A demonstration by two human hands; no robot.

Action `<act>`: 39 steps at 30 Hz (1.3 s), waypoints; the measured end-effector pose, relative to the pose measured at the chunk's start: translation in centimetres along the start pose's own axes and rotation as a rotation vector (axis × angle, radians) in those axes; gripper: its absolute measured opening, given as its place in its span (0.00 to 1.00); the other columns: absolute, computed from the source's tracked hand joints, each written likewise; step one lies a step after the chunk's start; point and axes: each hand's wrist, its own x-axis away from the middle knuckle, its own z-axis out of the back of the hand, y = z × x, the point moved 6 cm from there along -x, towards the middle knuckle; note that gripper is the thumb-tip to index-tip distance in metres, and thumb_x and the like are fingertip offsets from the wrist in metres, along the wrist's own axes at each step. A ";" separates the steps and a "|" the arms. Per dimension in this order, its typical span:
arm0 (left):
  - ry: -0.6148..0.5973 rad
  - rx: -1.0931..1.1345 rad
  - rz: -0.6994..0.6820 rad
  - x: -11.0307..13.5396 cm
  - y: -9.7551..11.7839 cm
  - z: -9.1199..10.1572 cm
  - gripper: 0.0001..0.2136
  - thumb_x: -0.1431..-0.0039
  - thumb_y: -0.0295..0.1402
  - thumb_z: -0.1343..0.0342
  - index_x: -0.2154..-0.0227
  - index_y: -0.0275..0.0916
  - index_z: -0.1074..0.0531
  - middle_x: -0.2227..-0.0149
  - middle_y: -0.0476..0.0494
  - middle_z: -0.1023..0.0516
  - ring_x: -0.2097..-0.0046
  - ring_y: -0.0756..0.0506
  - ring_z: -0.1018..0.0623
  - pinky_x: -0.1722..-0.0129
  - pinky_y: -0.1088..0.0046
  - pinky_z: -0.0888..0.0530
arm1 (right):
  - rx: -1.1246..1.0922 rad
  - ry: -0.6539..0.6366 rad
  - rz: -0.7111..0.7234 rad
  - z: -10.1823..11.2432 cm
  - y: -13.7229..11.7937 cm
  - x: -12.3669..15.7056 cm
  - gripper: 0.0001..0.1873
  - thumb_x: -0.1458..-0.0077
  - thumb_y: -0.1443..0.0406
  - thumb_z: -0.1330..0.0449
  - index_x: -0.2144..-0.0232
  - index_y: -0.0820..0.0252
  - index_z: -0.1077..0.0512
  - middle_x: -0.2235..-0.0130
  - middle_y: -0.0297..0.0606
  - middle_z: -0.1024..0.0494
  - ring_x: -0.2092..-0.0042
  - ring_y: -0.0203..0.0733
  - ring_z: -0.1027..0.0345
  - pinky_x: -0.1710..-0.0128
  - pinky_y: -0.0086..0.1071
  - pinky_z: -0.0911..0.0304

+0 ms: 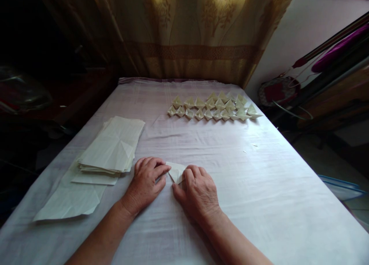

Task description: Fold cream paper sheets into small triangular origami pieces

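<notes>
A small piece of folded paper (175, 173) lies on the cloth-covered table between my two hands, with a triangular fold at its middle. My left hand (150, 180) is closed at the paper's left side, index fingertip on the fold and thumb just below. From the right, my right hand (198, 190) grips the other side, its fingers curled over the edge and its thumb at the lower point. Part of the paper is hidden under the fingers. Left of my left hand is a stack of creased paper sheets (112, 144).
Folded paper boats (198, 114) stand in rows toward the far right of the table (259, 203). A loose sheet (72, 199) sticks out beneath the stack. Small paper scraps (255, 145) lie at the right. A patterned curtain (187, 34) hangs behind the far edge.
</notes>
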 end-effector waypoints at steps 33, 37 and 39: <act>0.060 -0.120 -0.286 0.3 2.7 0.1 0.11 0.33 0.31 0.48 0.52 0.44 0.25 0.55 0.48 0.19 0.49 0.44 0.27 0.43 0.59 0.40 | -0.459 0.142 0.108 -0.1 3.9 -0.2 0.11 0.36 0.68 0.47 0.55 0.59 0.27 0.54 0.45 0.21 0.53 0.42 0.26 0.50 0.37 0.28; 0.123 -0.139 -0.315 0.1 3.1 0.0 0.09 0.33 0.29 0.48 0.56 0.42 0.24 0.57 0.48 0.19 0.53 0.45 0.26 0.44 0.61 0.38 | -0.460 0.140 0.116 -0.2 4.0 -0.2 0.11 0.36 0.67 0.46 0.55 0.58 0.26 0.54 0.45 0.21 0.53 0.43 0.26 0.51 0.38 0.28; 0.133 -0.115 -0.323 0.1 3.1 0.0 0.08 0.33 0.29 0.48 0.58 0.42 0.24 0.59 0.48 0.19 0.55 0.45 0.26 0.46 0.61 0.37 | -0.462 0.134 0.134 -0.2 3.9 -0.2 0.11 0.37 0.68 0.46 0.55 0.58 0.26 0.54 0.44 0.21 0.53 0.43 0.26 0.51 0.38 0.28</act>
